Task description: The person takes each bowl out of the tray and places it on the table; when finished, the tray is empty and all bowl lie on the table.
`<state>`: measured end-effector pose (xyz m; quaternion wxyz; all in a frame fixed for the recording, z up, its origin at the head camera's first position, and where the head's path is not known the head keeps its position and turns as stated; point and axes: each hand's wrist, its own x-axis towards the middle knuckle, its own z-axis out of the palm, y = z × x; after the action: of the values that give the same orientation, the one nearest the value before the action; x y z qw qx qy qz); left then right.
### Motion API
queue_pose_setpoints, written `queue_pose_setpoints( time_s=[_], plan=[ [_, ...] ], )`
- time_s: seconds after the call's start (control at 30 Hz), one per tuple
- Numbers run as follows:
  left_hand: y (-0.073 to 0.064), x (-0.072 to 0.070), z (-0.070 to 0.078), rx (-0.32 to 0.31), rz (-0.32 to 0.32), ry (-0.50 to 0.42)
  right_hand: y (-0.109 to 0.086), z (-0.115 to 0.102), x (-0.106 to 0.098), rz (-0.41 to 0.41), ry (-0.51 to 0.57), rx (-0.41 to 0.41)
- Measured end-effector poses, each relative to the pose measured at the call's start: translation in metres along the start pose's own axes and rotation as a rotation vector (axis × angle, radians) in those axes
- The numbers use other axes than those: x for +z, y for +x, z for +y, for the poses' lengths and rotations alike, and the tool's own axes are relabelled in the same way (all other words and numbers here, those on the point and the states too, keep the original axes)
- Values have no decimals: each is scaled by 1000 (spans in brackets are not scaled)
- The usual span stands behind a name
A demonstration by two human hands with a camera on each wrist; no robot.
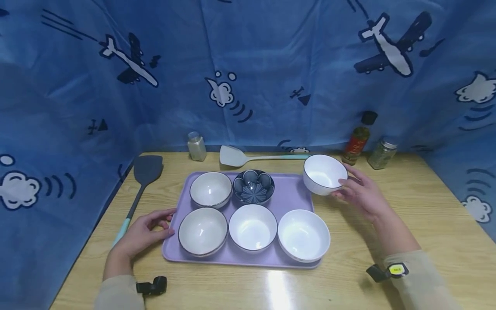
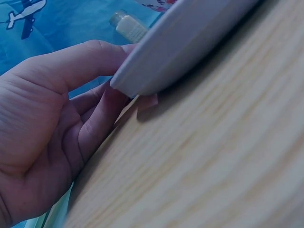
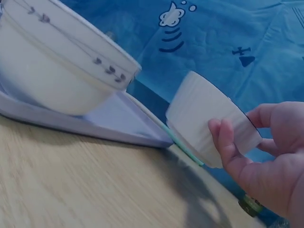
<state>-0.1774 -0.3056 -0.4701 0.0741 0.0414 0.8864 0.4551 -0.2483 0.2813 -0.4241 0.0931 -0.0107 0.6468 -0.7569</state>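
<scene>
My right hand (image 1: 358, 189) grips a white bowl (image 1: 323, 174) with a thin dark rim by its right side. The right wrist view shows this ribbed bowl (image 3: 209, 116) raised off the wood, tilted, beside the tray's corner. My left hand (image 1: 145, 230) pinches the left edge of a lilac tray (image 1: 248, 259); in the left wrist view a fingertip (image 2: 148, 100) shows beneath the tray's rim (image 2: 156, 61). On the tray sit two off-white bowls (image 1: 203, 231) at the left, a dark blue patterned bowl (image 1: 253, 189), a white dark-rimmed bowl (image 1: 252, 227) and a plain-rimmed white bowl (image 1: 304, 234).
A grey spatula (image 1: 147, 170) lies left of the tray. Behind it lie a white turner (image 1: 234, 156) and a small jar (image 1: 196, 146). A red-labelled bottle (image 1: 356, 142) and a jar of herbs (image 1: 382, 154) stand at the back right. Blue printed cloth (image 1: 263, 51) hangs around the table.
</scene>
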Motion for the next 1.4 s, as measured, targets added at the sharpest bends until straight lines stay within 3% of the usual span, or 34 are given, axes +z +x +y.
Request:
queue_pose_setpoints(
  time_s=[0.17,0.4,1.4],
  plan=[
    [1,2,1,34,-6,-43,1,3,-8,59,7,15],
    [1,2,1,0,-5,-32,6,9,-16,107,36,59],
    [1,2,0,-1,-1,-45,4,12,-19,89,37,66]
  ],
)
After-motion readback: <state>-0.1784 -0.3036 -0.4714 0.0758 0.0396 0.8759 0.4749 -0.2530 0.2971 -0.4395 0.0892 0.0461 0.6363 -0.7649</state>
